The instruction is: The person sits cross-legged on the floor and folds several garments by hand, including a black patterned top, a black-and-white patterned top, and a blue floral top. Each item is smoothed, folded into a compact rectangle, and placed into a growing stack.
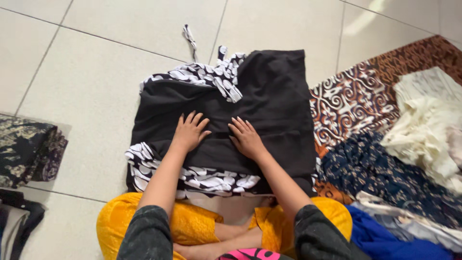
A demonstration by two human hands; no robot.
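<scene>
Hands flat on dark garment, centre frame.
Left hand (190, 132) and right hand (246, 138) released, fingers spread, pressing black cloth (269, 101) with black-and-white patterned trim (202, 74); tiled floor (86, 82) beneath.

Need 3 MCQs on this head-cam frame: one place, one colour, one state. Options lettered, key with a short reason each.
1. Where does the folded dark patterned stack lie?
A. at the left edge of the floor
B. on top of the black garment
C. on the cream cloth

2. What colour is the pattern on the trim of the black garment?
A. red
B. white
C. green

3. How are the left hand and right hand set?
A. both clenched around a strap
B. one raised off the cloth
C. both flat, fingers spread, on the black garment

Key: 1 A, the stack sits on the tiles at the far left, apart from the garment. 2 B, white shapes on black show along the top and bottom edges. 3 C, both palms press down side by side on the cloth.
</scene>
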